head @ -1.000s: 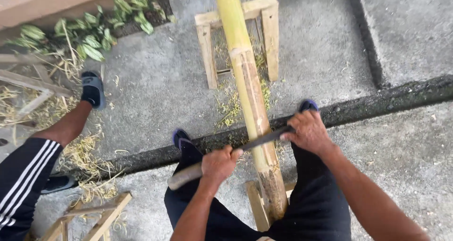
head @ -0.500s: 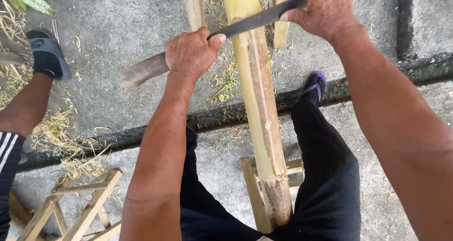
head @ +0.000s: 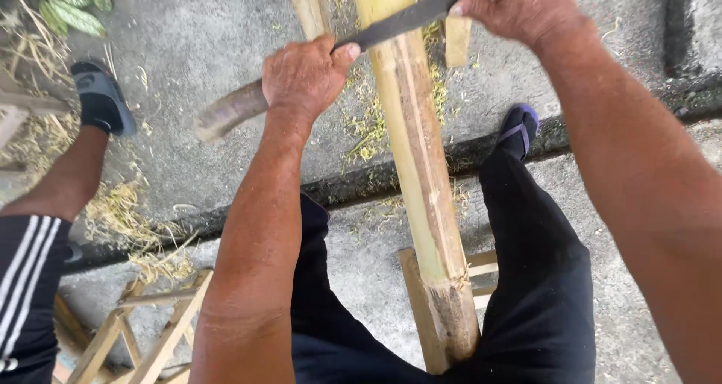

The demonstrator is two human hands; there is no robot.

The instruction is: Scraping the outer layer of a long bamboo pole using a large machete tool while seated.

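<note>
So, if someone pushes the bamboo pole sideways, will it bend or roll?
The bamboo pole looks thick and woody, so it probably stays stiff rather than bending. It is round and lies on a wooden stand, so it may roll if pushed. The left hand and right hand press a long blade across it, which likely steadies it.

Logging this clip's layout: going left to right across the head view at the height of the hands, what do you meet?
Another person's sandalled foot → wooden knife handle → left hand gripping it → dark blade across the bamboo pole → right hand on the blade's far end.
</note>
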